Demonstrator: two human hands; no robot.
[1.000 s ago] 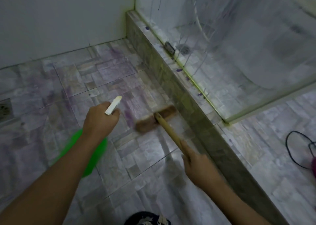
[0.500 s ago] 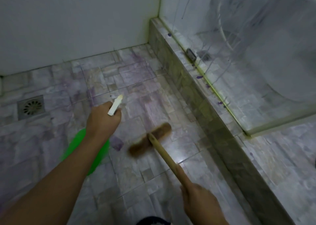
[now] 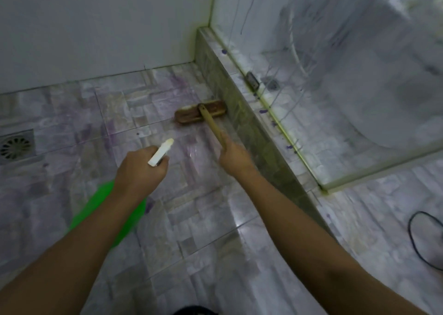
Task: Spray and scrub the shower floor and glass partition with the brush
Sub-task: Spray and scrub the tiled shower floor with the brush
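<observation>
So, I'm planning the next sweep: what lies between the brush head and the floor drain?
In the head view, only wet, purple-stained floor tiles lie between the brush head and the floor drain; nothing stands there.

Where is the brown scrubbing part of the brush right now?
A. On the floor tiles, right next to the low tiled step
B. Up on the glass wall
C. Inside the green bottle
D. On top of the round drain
A. The brown wooden brush head sits on the purple-streaked floor tiles, its far end against the low tiled curb, and the right hand grips its long wooden handle.
</observation>
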